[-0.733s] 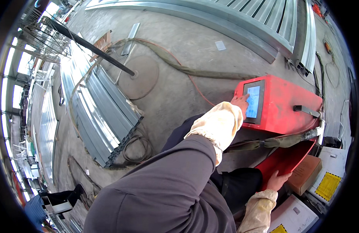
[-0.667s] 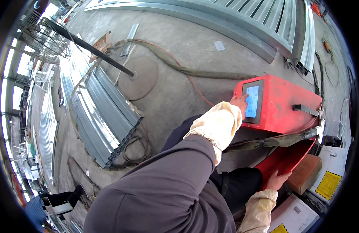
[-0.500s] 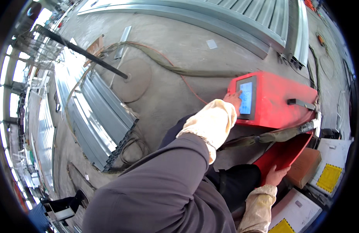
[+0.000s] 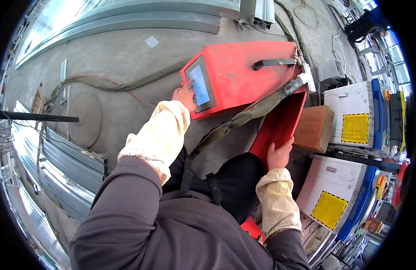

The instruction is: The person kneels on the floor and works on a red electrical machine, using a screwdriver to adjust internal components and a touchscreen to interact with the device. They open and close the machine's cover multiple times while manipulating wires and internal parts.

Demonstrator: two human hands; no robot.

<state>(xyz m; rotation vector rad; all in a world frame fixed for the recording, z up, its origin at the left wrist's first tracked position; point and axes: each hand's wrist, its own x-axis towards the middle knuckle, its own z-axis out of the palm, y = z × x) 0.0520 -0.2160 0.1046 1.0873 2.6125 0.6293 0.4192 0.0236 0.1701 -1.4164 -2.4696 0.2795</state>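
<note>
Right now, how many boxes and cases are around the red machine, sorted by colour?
Red metal machine case with touchscreen: 1
White boxes with yellow square labels: 2
Brown cardboard box: 1
Total: 4

The left hand touches the case beside the screen; the right hand rests on its red side panel.

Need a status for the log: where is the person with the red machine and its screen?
Done: the red box-shaped machine stands on the concrete floor with its hose and cables attached.

In hand: the left hand has a fingertip at the edge of the machine's lit blue touchscreen; the right hand grips the lower edge of the red side panel.

Left: cannot tell; the screen is unreadable.
</note>
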